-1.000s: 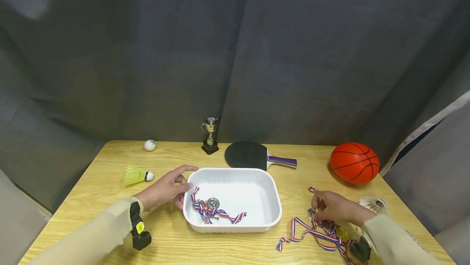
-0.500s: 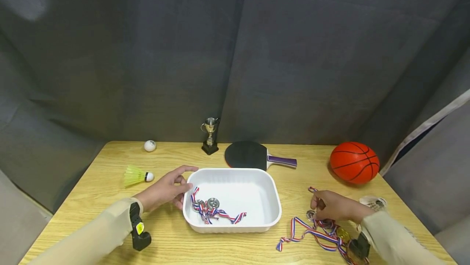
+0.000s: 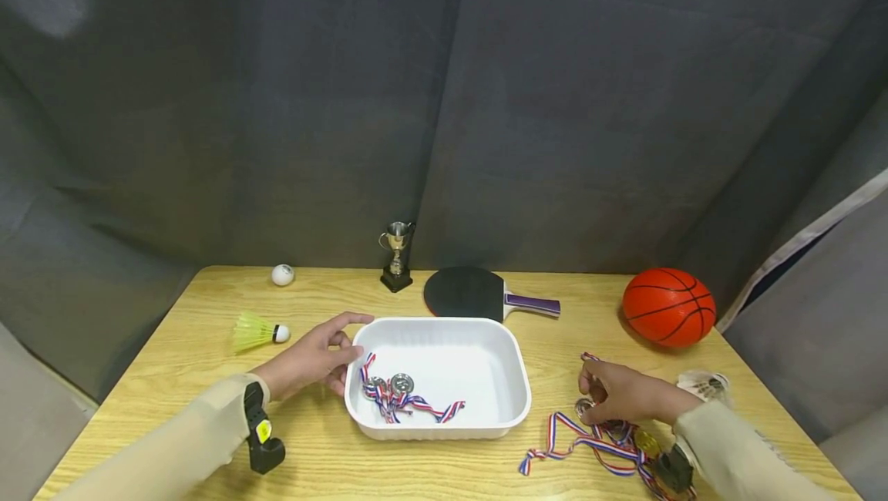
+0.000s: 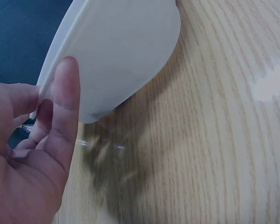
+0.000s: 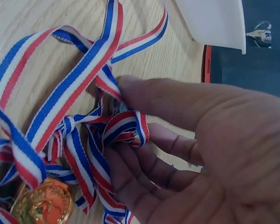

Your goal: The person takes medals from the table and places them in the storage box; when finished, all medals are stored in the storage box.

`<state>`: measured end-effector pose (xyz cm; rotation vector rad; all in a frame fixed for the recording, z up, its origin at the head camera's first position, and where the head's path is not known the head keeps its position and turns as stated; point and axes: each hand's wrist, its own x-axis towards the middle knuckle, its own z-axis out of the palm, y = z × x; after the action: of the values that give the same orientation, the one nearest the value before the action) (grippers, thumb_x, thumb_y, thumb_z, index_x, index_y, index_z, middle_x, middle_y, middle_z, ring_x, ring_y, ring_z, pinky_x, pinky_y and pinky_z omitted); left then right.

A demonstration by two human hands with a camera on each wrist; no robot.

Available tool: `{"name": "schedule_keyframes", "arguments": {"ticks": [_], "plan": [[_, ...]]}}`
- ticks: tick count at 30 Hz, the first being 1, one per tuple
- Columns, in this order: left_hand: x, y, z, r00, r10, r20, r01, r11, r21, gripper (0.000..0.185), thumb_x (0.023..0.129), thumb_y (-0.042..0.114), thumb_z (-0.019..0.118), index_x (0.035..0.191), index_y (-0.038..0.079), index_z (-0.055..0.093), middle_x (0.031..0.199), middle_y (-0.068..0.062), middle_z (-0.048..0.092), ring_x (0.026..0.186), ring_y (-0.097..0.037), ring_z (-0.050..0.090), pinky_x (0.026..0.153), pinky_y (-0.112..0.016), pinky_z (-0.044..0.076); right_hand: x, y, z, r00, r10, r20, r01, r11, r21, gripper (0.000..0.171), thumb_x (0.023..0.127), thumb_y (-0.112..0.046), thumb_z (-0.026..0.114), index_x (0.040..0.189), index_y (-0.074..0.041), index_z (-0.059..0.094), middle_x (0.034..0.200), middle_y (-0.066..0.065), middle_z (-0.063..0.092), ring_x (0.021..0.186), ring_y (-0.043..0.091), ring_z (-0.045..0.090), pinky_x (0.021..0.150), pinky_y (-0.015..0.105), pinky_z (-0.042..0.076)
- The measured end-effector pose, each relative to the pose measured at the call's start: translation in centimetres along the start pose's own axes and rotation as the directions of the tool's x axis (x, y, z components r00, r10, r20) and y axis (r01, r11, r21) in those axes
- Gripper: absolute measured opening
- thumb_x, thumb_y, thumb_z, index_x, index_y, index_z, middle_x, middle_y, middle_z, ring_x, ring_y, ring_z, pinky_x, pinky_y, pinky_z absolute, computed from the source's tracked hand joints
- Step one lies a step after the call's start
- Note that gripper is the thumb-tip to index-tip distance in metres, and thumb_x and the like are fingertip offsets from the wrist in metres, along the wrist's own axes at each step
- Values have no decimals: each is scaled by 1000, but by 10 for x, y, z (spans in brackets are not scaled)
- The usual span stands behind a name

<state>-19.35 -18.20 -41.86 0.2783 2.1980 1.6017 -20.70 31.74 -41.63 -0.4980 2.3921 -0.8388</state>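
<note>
In the head view, the right hand has been moved a little to the left, toward the white tray, and the silver medal by its fingertips has been shifted with it. The medal is kept low over the table, at the near left edge of a messy pile where a gold medal can also be seen. So the medal seems to be getting pulled loose from the pile, but it has not been put in the tray yet. Two medals are already laid in the left part of the tray. The left hand has been kept in the same spot, at the tray's left side. In the left wrist view, the tray's rim is pinched by that hand, with fingers set on both sides of it. In the right wrist view, striped ribbon is squeezed between the thumb and the curled fingers of the right hand, with a bit of silver showing there. Whether the metal itself is pinched cannot be told. Other ribbons are tangled close by, so more than one medal could be dragged along.
</note>
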Motion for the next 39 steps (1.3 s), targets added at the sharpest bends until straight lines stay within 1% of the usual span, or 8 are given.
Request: {"name": "schedule_keyframes", "arguments": {"ticks": [6,9,12,20,26,30,34,39], "plan": [[1,0,0,1000,-11,-9,11,1000,5,60,107,13,58,162,16,35,98,-12,58,66,-15,61,58,-32,65,2,-1,0,1000,6,-7,-6,998,-65,34,84,-6,85,97,-2,54,87,5,52,78,16,47,62,22,40],[1,0,0,1000,-12,-9,12,1000,7,59,107,13,58,162,16,35,98,-13,58,66,-15,61,58,-32,65,2,-1,-1,1000,13,-8,-14,995,-101,31,84,-9,85,94,-3,57,87,4,54,78,16,48,62,22,41],[0,0,0,1000,-7,-6,7,1000,7,60,107,14,58,162,16,35,98,-13,58,66,-15,61,58,-32,65,1,1,-3,1000,-20,3,20,995,-95,29,85,-10,84,91,-2,57,82,2,54,73,12,48,60,21,40],[0,2,0,1000,6,3,-6,1000,4,60,107,14,58,162,15,34,100,-15,58,67,-15,62,58,-31,65,-1,3,-14,984,-172,42,172,985,14,14,95,-5,71,89,3,61,79,-3,56,66,2,47,55,19,41],[1,1,0,1000,2,-3,-2,1000,1,59,107,14,58,162,16,35,99,-15,58,67,-15,61,58,-31,65,-4,4,-23,991,-126,46,120,986,120,12,104,-7,61,100,5,61,83,2,61,68,7,53,57,22,50],[2,1,0,1000,-1,-6,1,1000,3,59,107,14,58,162,16,36,98,-14,57,67,-15,61,57,-31,65,-7,5,-28,993,-118,30,110,976,189,15,108,-9,54,108,7,56,87,5,60,78,13,64,69,28,62],[1,0,0,1000,-2,-4,2,1000,1,59,108,14,58,162,16,35,99,-15,57,68,-15,62,58,-32,65,-10,5,-33,997,-74,-23,77,971,228,22,110,-16,54,113,6,54,90,5,58,83,19,69,76,33,67],[0,0,0,1000,1,6,-1,1000,-8,59,108,13,57,162,16,34,100,-15,57,68,-16,62,59,-35,67,-15,2,-41,994,-51,-95,79,945,317,27,111,-19,53,117,7,52,99,7,68,87,18,73,83,31,68]]}}
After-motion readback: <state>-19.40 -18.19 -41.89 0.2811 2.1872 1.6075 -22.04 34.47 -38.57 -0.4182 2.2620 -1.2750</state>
